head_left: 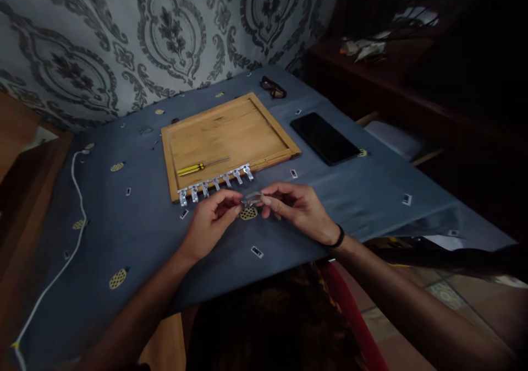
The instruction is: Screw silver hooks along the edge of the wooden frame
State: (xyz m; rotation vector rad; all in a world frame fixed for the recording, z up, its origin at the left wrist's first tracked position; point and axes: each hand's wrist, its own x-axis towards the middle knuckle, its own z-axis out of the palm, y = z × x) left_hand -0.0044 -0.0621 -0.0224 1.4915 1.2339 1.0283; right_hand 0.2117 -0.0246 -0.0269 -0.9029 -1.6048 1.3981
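Between my hands, just above the cloth, is a small shiny metal piece (249, 201); its exact shape is too small to make out. The fingertips of my left hand (209, 220) pinch its left end. From the other side, my right hand (300, 210) holds it between thumb and forefinger. Just beyond them lies a wooden framed board (229, 131), with a row of several silver metal clips (216, 184) along its near edge. A screwdriver (191, 169) with a yellow and black handle rests on the board.
A blue patterned cloth (148, 239) covers the table. Right of the board lies a black smartphone (325, 137), with eyeglasses (273, 87) behind it. A white cable (78, 195) runs down the left side. Dark furniture (371, 90) stands at right, a patterned curtain (173, 29) behind.
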